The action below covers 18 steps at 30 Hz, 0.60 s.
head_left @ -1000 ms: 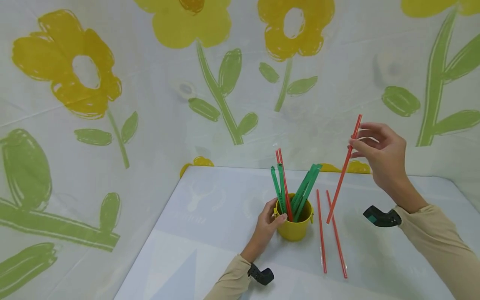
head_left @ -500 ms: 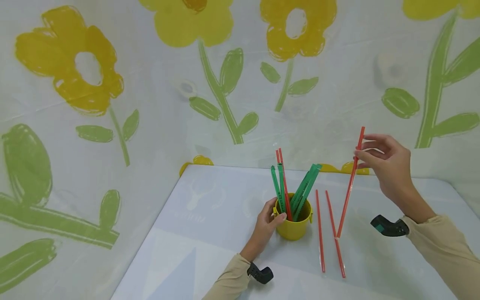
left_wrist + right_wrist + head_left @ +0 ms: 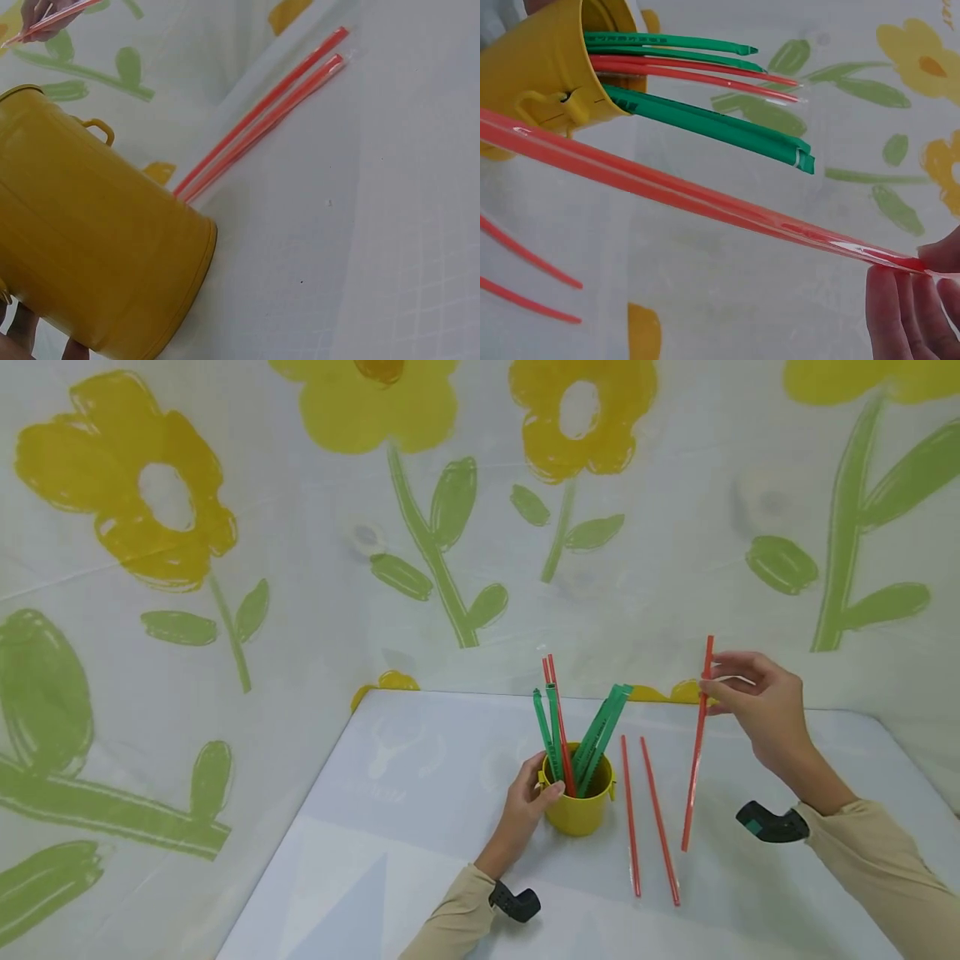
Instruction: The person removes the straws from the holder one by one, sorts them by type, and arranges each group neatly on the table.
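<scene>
My left hand (image 3: 520, 810) holds a small yellow bucket (image 3: 574, 817) from its left side, thumb at the rim. Several green paper-wrapped sticks (image 3: 604, 733), which look like wrapped straws, and red straws (image 3: 558, 720) stand in the bucket. To the right, my right hand (image 3: 767, 714) pinches another red straw (image 3: 697, 756) near its upper end; it hangs almost upright. In the right wrist view this held straw (image 3: 705, 199) shows a clear, shiny wrapper. Between bucket and held straw, two red straws (image 3: 262, 112) lie on the table, side by side.
The white table (image 3: 375, 827) meets a pale cloth (image 3: 315, 568) printed with yellow flowers at the back and left. A black wrist device (image 3: 772, 822) sits at my right cuff, and another black device (image 3: 516, 902) at the left.
My right hand has come down with its straw, whose lower end has swung right, away from the bucket and past the lying straws. My left hand stays on the bucket.
</scene>
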Available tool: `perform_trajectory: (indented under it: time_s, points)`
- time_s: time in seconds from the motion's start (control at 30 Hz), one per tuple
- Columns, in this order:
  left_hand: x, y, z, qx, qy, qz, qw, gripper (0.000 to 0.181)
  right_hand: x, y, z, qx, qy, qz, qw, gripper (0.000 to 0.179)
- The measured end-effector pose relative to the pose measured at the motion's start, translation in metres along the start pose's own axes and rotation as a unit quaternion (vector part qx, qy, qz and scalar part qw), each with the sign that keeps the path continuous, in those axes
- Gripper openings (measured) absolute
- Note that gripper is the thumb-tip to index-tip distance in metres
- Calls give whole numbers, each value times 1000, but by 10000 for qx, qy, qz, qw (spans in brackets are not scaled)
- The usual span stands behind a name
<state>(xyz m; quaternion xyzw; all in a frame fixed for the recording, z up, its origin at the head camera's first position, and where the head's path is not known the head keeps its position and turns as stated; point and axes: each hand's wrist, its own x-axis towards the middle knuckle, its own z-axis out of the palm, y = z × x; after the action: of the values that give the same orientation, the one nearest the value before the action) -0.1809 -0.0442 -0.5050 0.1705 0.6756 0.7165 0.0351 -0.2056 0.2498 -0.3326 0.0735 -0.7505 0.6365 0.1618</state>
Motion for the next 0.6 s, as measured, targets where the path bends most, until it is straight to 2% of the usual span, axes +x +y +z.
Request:
perform_trajectory:
  time_s: [0.23, 0.33, 0.57, 0.6]
  points:
    - [1, -1, -1, -24, 8, 41, 10000, 49, -3, 9, 2, -803, 97, 286, 9963, 34]
    - [1, 3, -1, -50, -35, 63, 10000, 50, -5, 11, 1, -828, 106, 340, 9959, 31]
    - [-5, 31, 1, -68, -115, 120, 9998, 52, -11, 20, -2, -958, 109, 450, 9943, 27]
    - [-5, 31, 2, -91, -114, 76, 9999, 51, -12, 22, -3, -1003, 114, 464, 9938, 29]
